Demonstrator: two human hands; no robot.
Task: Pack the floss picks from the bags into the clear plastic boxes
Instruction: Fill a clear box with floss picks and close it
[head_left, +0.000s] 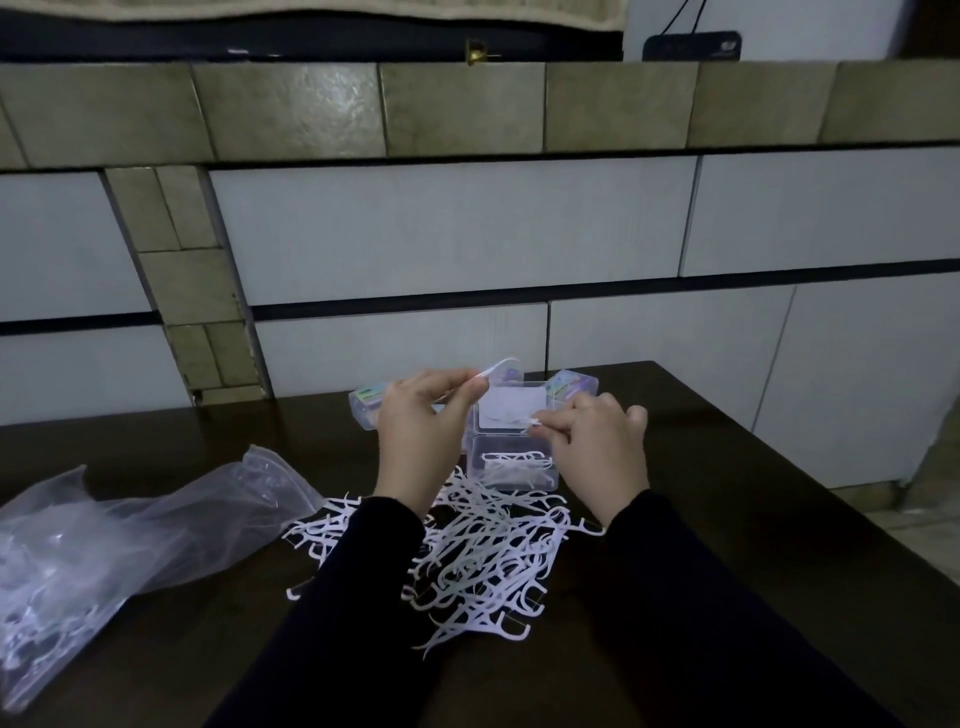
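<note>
While both hands work above the boxes: dark wooden table (727, 519) across the near scene, tiled wall (415, 234) rising behind its far edge. On the table's left, near side, a crumpled clear plastic bag (104, 540), more white picks showing through at its near end. Near centre, between the two dark sleeves (675, 623), a loose heap of white floss picks (483, 566), partly under the forearms. Just beyond the heap, an open clear plastic box (514, 462), a few picks lying inside; hinged lid (511, 410) laid open on the far side, pale and flat. Further still, two closed small boxes with coloured labels, one at far left (366, 402) behind the left hand, one at far right (574, 384).

Left hand (421, 426) raised over the left edge of the open box, thumb and fingertips pinched on a single floss pick (493, 366), curved end pointing up and right. Right hand (597, 447) over the box's right side, fingers curled, tips pinching another pick (527, 420) above the lid. Hands near each other, not touching.
</note>
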